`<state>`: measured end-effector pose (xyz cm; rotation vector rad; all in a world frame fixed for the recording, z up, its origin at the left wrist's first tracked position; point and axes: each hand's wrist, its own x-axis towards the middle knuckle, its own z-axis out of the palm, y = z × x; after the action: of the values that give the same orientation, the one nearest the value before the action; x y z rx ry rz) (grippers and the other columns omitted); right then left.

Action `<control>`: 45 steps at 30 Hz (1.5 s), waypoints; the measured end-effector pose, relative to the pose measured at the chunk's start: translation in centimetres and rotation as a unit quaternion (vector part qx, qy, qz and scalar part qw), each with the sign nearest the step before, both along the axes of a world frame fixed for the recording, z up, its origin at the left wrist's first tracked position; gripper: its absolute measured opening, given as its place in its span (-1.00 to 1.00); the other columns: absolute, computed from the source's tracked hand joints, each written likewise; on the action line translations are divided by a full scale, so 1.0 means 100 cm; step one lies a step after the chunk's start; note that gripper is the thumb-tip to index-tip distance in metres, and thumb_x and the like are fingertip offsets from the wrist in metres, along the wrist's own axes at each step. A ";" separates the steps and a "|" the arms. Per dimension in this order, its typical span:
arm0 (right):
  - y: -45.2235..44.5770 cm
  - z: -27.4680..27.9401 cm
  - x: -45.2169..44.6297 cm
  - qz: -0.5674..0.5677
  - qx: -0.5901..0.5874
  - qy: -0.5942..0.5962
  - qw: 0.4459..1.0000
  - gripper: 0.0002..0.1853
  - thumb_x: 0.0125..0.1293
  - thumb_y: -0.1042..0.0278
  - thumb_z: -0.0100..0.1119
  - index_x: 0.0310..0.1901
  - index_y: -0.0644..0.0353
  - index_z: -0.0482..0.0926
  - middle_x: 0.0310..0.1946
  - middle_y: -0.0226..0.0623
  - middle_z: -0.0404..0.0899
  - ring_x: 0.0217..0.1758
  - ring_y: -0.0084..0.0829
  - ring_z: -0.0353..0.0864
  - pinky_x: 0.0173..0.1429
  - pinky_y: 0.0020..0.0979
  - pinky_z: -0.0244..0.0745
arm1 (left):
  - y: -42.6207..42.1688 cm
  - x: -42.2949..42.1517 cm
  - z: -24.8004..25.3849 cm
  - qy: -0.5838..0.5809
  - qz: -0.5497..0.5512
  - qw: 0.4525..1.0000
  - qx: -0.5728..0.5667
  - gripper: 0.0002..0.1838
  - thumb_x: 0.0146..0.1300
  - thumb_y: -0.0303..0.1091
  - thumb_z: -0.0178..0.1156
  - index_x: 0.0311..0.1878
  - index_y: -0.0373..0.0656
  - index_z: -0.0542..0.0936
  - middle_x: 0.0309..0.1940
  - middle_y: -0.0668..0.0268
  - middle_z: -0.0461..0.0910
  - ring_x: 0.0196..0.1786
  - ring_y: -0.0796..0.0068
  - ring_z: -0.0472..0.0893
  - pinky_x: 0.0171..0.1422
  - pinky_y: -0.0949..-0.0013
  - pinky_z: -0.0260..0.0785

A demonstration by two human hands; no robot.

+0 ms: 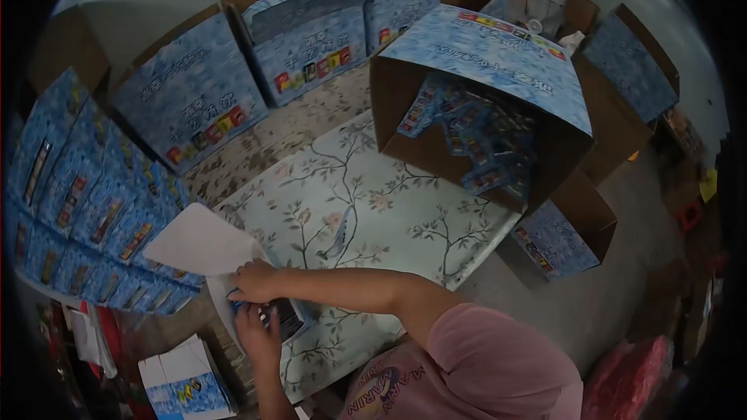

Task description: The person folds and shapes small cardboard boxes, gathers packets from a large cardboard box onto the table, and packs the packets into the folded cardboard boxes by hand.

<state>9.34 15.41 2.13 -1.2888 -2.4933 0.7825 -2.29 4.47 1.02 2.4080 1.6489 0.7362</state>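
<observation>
A small open box [221, 303] stands at the table's left edge, its white lid flap [204, 241] raised. Dark packets [286, 320] with some blue lie inside it. My right hand [261, 280] reaches across from the right, over the box's far side, with its fingers apart and bent downward. Just below it, my left hand [259, 333] lies over the packets, its thumb spread from the fingers. Both hands touch the box or its contents; exactly what the fingertips touch is hidden.
A large blue carton [482, 62] lies on its side on the flowered tablecloth [342, 210], with many blue packs [482, 136] inside. Filled blue boxes [101, 210] are stacked at left. Flat white-and-blue boxes [187, 381] lie below. More cartons [311, 54] line the wall.
</observation>
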 end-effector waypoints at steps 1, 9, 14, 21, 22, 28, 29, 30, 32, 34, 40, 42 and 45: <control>-0.006 0.002 0.014 0.022 0.061 0.073 0.995 -0.53 0.28 -0.05 -0.03 -0.04 0.22 0.46 -0.10 -0.01 0.50 0.01 -0.05 0.46 0.09 -0.13 0.33 | 0.001 0.003 0.003 0.024 0.035 0.998 0.053 -0.49 0.13 -0.31 0.21 0.13 -0.30 0.35 0.05 0.00 0.38 0.10 -0.06 0.36 0.14 0.04 0.23; -0.023 -0.048 0.227 -0.239 0.107 0.241 0.934 -0.58 0.24 0.14 0.12 0.02 0.26 0.47 -0.12 -0.02 0.52 -0.05 -0.08 0.51 0.04 -0.23 0.41 | 0.081 -0.002 -0.038 0.099 0.071 0.992 0.034 -0.47 0.22 -0.14 0.12 0.17 -0.26 0.34 0.18 0.02 0.30 0.22 -0.02 0.30 0.29 -0.01 0.08; 0.047 -0.120 0.433 -0.486 0.109 0.256 0.828 -0.60 0.23 0.11 0.15 -0.02 0.24 0.45 -0.19 -0.14 0.56 -0.20 -0.25 0.55 -0.12 -0.29 0.45 | 0.073 -0.001 -0.043 0.094 0.072 0.993 -0.005 -0.55 0.23 -0.13 0.11 0.09 -0.21 0.41 0.05 0.07 0.40 0.11 0.02 0.37 0.28 -0.07 0.05; 0.116 -0.125 0.504 -0.642 -0.089 0.631 0.427 -0.67 0.24 0.13 0.09 0.02 0.01 0.47 -0.11 -0.25 0.54 -0.13 -0.25 0.54 -0.17 -0.24 0.46 | 0.070 0.002 -0.041 0.098 0.097 0.990 -0.018 -0.69 0.19 -0.20 0.14 -0.06 -0.14 0.48 -0.12 0.16 0.46 0.01 0.08 0.42 0.26 -0.03 0.07; 0.131 -0.137 0.508 -0.615 -0.087 0.712 0.329 -0.66 0.25 0.16 0.09 0.06 -0.02 0.46 -0.07 -0.27 0.52 -0.09 -0.25 0.53 -0.14 -0.25 0.48 | 0.069 0.003 -0.040 0.097 0.099 0.990 -0.022 -0.69 0.18 -0.21 0.15 -0.06 -0.14 0.48 -0.13 0.16 0.46 0.00 0.08 0.42 0.26 -0.02 0.08; 0.249 -0.274 0.591 -0.292 0.293 0.833 0.366 -0.56 0.28 0.34 0.10 0.19 0.13 0.33 -0.01 -0.23 0.47 0.00 -0.28 0.48 0.01 -0.25 0.45 | 0.067 0.010 -0.032 0.097 0.109 0.989 -0.030 -0.69 0.10 -0.25 0.19 -0.10 -0.14 0.48 -0.16 0.16 0.47 -0.03 0.09 0.43 0.21 0.04 0.10; 0.263 -0.290 0.603 -0.289 0.288 0.836 0.366 -0.56 0.28 0.34 0.10 0.19 0.13 0.33 -0.01 -0.23 0.47 0.00 -0.28 0.48 0.01 -0.25 0.45 | 0.067 0.009 -0.031 0.098 0.115 0.988 -0.029 -0.69 0.10 -0.25 0.19 -0.10 -0.14 0.48 -0.16 0.16 0.47 -0.03 0.09 0.43 0.21 0.04 0.10; 0.258 -0.271 0.603 -0.334 0.270 0.807 0.405 -0.57 0.27 0.34 0.11 0.17 0.16 0.35 0.01 -0.24 0.46 0.01 -0.27 0.47 0.02 -0.25 0.45 | 0.067 0.009 -0.031 0.095 0.108 0.989 -0.028 -0.70 0.10 -0.25 0.19 -0.11 -0.14 0.47 -0.16 0.16 0.47 -0.04 0.09 0.43 0.20 0.05 0.11; 0.249 -0.240 0.606 -0.373 0.250 0.775 0.445 -0.58 0.27 0.34 0.12 0.15 0.18 0.36 0.02 -0.25 0.45 0.03 -0.26 0.45 0.04 -0.25 0.44 | 0.067 0.010 -0.031 0.088 0.105 0.990 -0.024 -0.70 0.09 -0.24 0.19 -0.12 -0.14 0.47 -0.17 0.16 0.47 -0.05 0.09 0.42 0.19 0.06 0.11; 0.229 -0.212 0.598 -0.245 0.213 0.869 0.373 -0.59 0.26 0.34 0.13 0.13 0.19 0.38 0.02 -0.25 0.44 0.04 -0.27 0.45 0.04 -0.25 0.44 | 0.067 0.012 -0.027 0.084 0.097 0.991 -0.036 -0.70 0.08 -0.23 0.20 -0.14 -0.15 0.48 -0.20 0.16 0.47 -0.07 0.09 0.42 0.19 0.04 0.10; 0.197 -0.223 0.627 -0.235 -0.157 0.934 0.220 -0.58 0.21 0.36 0.20 0.10 0.22 0.41 0.04 -0.22 0.43 0.05 -0.27 0.44 0.03 -0.24 0.44 | 0.065 0.010 -0.030 0.090 0.102 0.990 -0.045 -0.70 0.11 -0.18 0.18 -0.16 -0.16 0.48 -0.25 0.16 0.45 -0.08 0.07 0.41 0.19 -0.01 0.09; 0.227 -0.301 0.628 -0.334 -0.046 0.875 0.346 -0.55 0.17 0.39 0.23 0.11 0.23 0.41 0.03 -0.22 0.44 0.03 -0.27 0.46 0.02 -0.24 0.45 | 0.065 0.011 -0.029 0.084 0.099 0.991 -0.039 -0.70 0.12 -0.18 0.18 -0.16 -0.16 0.48 -0.25 0.16 0.46 -0.08 0.06 0.42 0.20 -0.02 0.09; 0.178 -0.263 0.596 -0.473 0.125 0.720 0.493 -0.51 0.11 0.44 0.28 0.10 0.24 0.40 -0.01 -0.23 0.48 -0.03 -0.26 0.51 -0.01 -0.25 0.48 | 0.064 0.012 -0.030 0.071 0.094 0.993 -0.019 -0.70 0.14 -0.17 0.17 -0.16 -0.17 0.48 -0.24 0.15 0.47 -0.09 0.05 0.42 0.21 -0.03 0.08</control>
<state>68.89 33.20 -24.22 -0.8692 -0.3430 0.6059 -1.07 10.90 -1.97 2.3514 1.9468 0.5614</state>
